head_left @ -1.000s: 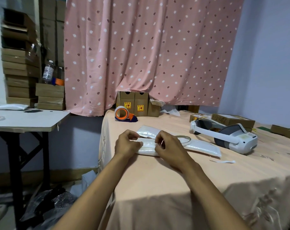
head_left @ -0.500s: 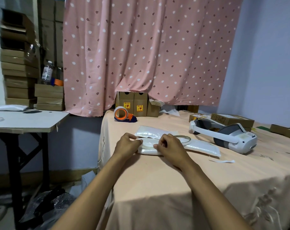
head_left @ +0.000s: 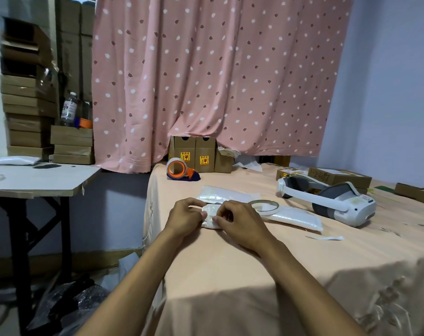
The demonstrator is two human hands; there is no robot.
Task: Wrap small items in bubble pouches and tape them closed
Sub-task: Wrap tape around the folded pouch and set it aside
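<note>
My left hand point(head_left: 184, 218) and right hand point(head_left: 240, 226) meet over a small white bubble pouch point(head_left: 209, 215) near the left edge of the table point(head_left: 230, 275). The fingers point(head_left: 224, 209) of both hands are curled in tight, pinching the pouch from either end. It lies puffy and creased on the cloth, just in front of a thin tape ring point(head_left: 264, 206) and two flat pouches point(head_left: 296, 218).
</note>
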